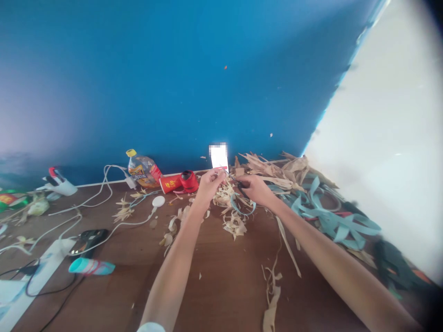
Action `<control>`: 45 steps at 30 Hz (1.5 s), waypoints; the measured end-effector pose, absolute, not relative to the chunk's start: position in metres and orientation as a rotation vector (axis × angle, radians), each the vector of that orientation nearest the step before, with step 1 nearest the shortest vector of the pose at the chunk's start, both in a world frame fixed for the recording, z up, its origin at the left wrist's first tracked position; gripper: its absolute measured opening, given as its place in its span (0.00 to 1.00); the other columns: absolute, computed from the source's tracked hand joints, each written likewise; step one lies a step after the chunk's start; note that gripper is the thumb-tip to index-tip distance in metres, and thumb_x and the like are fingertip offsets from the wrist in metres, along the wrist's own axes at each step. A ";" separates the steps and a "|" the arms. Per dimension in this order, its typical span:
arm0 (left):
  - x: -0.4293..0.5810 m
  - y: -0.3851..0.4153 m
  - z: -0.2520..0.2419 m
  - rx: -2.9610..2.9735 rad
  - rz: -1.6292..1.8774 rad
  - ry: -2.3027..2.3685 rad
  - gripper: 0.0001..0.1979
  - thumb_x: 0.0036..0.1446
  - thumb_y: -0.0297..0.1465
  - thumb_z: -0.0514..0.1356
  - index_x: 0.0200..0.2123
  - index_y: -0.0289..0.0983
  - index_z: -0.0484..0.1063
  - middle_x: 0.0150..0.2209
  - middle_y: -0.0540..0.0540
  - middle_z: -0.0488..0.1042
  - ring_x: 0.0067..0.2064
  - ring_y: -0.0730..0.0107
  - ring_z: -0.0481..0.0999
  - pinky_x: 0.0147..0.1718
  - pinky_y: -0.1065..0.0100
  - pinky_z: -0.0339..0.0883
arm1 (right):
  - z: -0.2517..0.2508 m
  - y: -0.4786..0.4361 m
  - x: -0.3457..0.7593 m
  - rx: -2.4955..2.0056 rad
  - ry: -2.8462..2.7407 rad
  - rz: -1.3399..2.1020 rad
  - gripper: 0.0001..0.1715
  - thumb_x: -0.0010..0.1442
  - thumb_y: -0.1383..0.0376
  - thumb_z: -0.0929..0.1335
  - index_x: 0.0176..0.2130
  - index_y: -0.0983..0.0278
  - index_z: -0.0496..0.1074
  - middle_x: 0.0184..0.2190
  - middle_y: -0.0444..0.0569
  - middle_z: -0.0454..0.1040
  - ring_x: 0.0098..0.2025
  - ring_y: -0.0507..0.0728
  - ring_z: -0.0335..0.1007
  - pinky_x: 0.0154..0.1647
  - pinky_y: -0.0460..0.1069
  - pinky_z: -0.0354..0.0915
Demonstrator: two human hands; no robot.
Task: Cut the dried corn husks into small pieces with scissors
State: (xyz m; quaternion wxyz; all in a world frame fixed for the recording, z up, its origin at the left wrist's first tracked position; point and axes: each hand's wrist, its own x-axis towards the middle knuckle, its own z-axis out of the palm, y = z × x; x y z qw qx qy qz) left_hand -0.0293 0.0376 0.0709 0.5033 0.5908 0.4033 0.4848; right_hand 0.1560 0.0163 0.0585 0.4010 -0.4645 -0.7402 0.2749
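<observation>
My left hand (210, 185) is closed in a pinch above the table, its fingertips on something too small to make out. Close beside it, my right hand (255, 188) is wrapped round dark-handled scissors (239, 184), whose tips point toward the left fingertips. Below both hands lies a heap of pale, curled husk-like strips (234, 225). A loop of teal ribbon (249, 211) hangs by the right hand. Just behind the left fingertips stands a bright white rectangle (219, 159), partly blurred out.
Dry husks (277, 170) and tangled teal ribbon (341, 226) cover the back right. At the left are a plastic bottle (143, 170), a red paper cup (169, 183), white cables (134, 223), a teal roll (92, 266) and a power strip (44, 272). A blue wall (173, 83) rises behind.
</observation>
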 end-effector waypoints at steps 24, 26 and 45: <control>-0.029 0.033 0.075 1.582 1.166 1.070 0.19 0.58 0.47 0.54 0.28 0.37 0.64 0.21 0.53 0.57 0.22 0.78 0.57 0.22 0.73 0.52 | 0.061 0.017 0.159 -1.186 -1.913 0.677 0.12 0.52 0.61 0.66 0.27 0.67 0.73 0.18 0.43 0.63 0.22 0.49 0.53 0.23 0.45 0.49; -0.029 0.035 0.072 1.631 1.150 1.110 0.18 0.59 0.47 0.53 0.29 0.37 0.65 0.21 0.53 0.59 0.22 0.77 0.58 0.23 0.73 0.53 | 0.062 0.018 0.159 -1.199 -1.911 0.657 0.12 0.51 0.60 0.67 0.30 0.67 0.75 0.20 0.43 0.65 0.23 0.50 0.55 0.24 0.45 0.50; -0.031 0.038 0.072 1.540 1.130 0.961 0.17 0.56 0.45 0.57 0.29 0.35 0.68 0.22 0.51 0.66 0.23 0.79 0.62 0.24 0.74 0.55 | 0.060 0.019 0.159 -1.169 -1.853 0.648 0.12 0.48 0.63 0.67 0.31 0.66 0.76 0.19 0.44 0.67 0.24 0.52 0.59 0.25 0.46 0.54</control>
